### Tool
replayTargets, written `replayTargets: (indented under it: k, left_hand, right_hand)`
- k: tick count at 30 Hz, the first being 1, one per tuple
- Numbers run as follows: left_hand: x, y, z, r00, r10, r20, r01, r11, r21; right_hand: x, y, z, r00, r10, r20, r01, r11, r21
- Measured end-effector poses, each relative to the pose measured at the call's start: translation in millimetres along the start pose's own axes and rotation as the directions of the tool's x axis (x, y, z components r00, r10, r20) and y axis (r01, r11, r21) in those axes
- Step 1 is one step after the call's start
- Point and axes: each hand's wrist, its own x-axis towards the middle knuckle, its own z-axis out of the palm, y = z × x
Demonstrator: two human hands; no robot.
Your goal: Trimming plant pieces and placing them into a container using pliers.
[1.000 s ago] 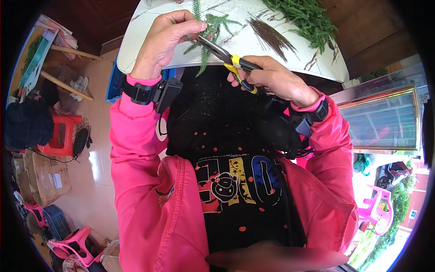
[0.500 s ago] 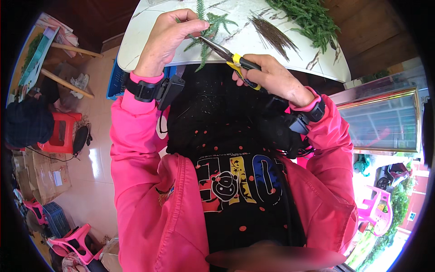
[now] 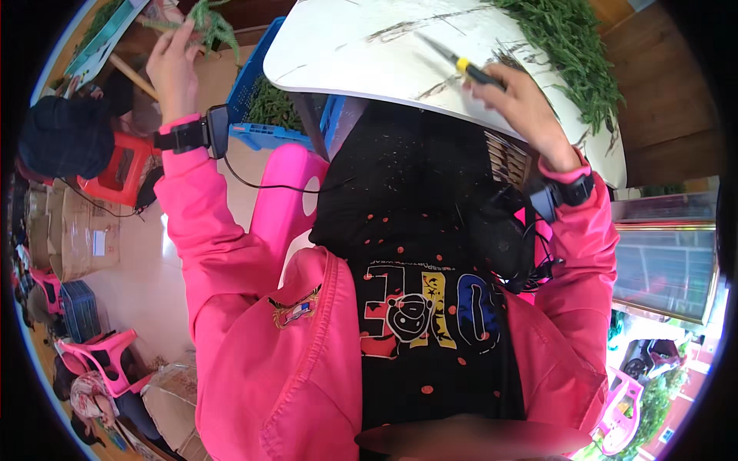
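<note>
At the upper left, my left hand (image 3: pixel 173 73) is raised out past the table's left end. Its fingers pinch a green fern-like sprig (image 3: pixel 213 27) above the floor. My right hand (image 3: pixel 523 104) is wrapped round the black and yellow handles of long-nosed pliers (image 3: pixel 463 65) over the table's near edge. The pliers' tip points far left, with nothing visible in the jaws. Behind that hand, thin brown stems (image 3: pixel 503 58) lie mostly hidden on the white marbled table (image 3: pixel 338 50).
More green sprigs (image 3: pixel 573 58) are heaped on the table's right side. A blue basket (image 3: pixel 265 137) with greenery inside stands below the table's left end. Near it is a pink stool (image 3: pixel 284 192). A red stool (image 3: pixel 119 173) and cardboard boxes (image 3: pixel 84 238) stand further left.
My left hand has carried the sprig away from the pliers, leftward off the table. My right hand has shifted right with the pliers. The view has turned, showing more of the blue basket.
</note>
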Motion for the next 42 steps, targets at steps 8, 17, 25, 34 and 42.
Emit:
replayTargets:
  k: [8, 17, 25, 34, 42]
  left_hand:
    - [-62, -170, -159, 0.571, -0.802, -0.176, 0.629, 0.29, 0.722]
    - [-38, -128, -142, 0.656, -0.755, -0.012, 0.614, 0.524, 0.59]
    - [-20, -51, -25, 0.89, -0.377, 0.256, 0.272, 0.891, 0.364]
    - [-107, 48, 122, 0.761, -0.192, 0.62, -0.071, 0.925, 0.373]
    - [-123, 35, 138, 0.676, -0.237, 0.698, -0.1, 0.909, 0.405]
  right_hand:
    - [90, 25, 28, 0.873, -0.367, -0.32, 0.162, 0.838, -0.52]
    - [88, 28, 44, 0.755, -0.557, -0.347, 0.315, 0.771, -0.554]
    - [6, 104, -44, 0.852, -0.333, -0.404, 0.062, 0.831, -0.553]
    - [-10, 147, -63, 0.91, -0.164, -0.381, -0.061, 0.856, -0.513]
    - [-7, 162, -67, 0.884, -0.152, -0.441, -0.094, 0.868, -0.488]
